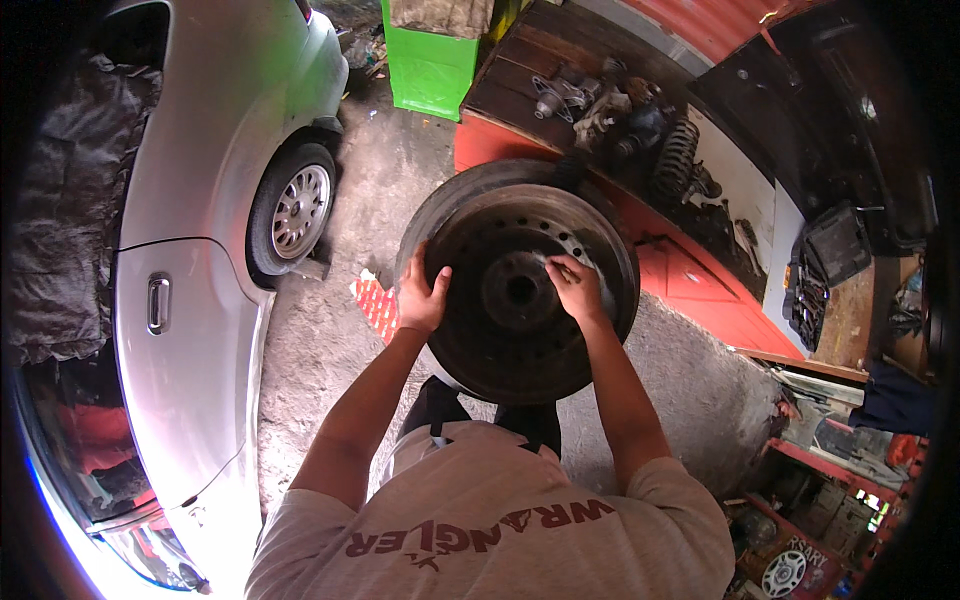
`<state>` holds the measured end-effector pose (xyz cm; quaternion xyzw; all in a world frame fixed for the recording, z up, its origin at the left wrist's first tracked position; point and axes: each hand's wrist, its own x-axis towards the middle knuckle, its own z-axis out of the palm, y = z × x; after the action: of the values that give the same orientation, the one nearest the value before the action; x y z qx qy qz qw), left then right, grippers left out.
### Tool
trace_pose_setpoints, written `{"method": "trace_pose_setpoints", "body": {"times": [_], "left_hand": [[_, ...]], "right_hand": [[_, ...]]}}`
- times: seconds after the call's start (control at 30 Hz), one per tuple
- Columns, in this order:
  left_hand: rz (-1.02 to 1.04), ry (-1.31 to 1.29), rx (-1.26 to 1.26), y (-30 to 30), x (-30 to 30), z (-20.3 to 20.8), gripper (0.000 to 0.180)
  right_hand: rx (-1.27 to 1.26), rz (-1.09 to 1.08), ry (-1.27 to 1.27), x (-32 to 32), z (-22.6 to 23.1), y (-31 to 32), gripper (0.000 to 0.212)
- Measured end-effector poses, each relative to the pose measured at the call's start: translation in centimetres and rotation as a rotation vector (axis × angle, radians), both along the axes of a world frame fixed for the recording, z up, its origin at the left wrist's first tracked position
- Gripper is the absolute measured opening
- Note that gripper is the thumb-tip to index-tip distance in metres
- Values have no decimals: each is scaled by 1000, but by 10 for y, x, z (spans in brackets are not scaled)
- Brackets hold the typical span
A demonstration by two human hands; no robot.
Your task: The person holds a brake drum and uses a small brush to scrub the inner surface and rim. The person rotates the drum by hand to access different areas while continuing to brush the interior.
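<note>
In front of me a dark, dirty steel wheel [515,360] lies tilted, its hub hole and ring of small holes showing. A black tyre [430,217] shows behind its far left edge. My left hand [424,295] grips the wheel's left edge, thumb on the inside and fingers around the outer side. Over the right part of the wheel's face, beside the hub, my right hand [577,290] is closed with its fingertips pinched together. What those fingertips hold, if anything, is too small to make out.
A silver car [200,300] stands along the left. At the far right a red workbench [690,275] carries greasy parts, a coil spring [676,158] and an open tool case [835,245]. A green box [430,70] stands at the back. Red patterned cardboard [375,303] lies on the concrete.
</note>
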<state>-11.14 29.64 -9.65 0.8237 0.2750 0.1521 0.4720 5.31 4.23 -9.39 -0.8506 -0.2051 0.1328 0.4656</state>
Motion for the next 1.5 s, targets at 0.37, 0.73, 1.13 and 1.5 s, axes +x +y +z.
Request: {"method": "trace_pose_setpoints", "body": {"times": [0.37, 0.73, 1.13, 1.5], "left_hand": [[6, -19, -27, -2, 2, 3, 69], [3, -47, -12, -1, 3, 3, 68], [8, -30, 4, 0, 3, 4, 69], [-5, -77, 17, -2, 6, 5, 68]], "right_hand": [[554, -386, 662, 2, 29, -27, 31], [364, -375, 315, 19, -42, -17, 25], [27, -41, 58, 13, -23, -1, 20], [1, -59, 114, 31, -18, 6, 22]]}}
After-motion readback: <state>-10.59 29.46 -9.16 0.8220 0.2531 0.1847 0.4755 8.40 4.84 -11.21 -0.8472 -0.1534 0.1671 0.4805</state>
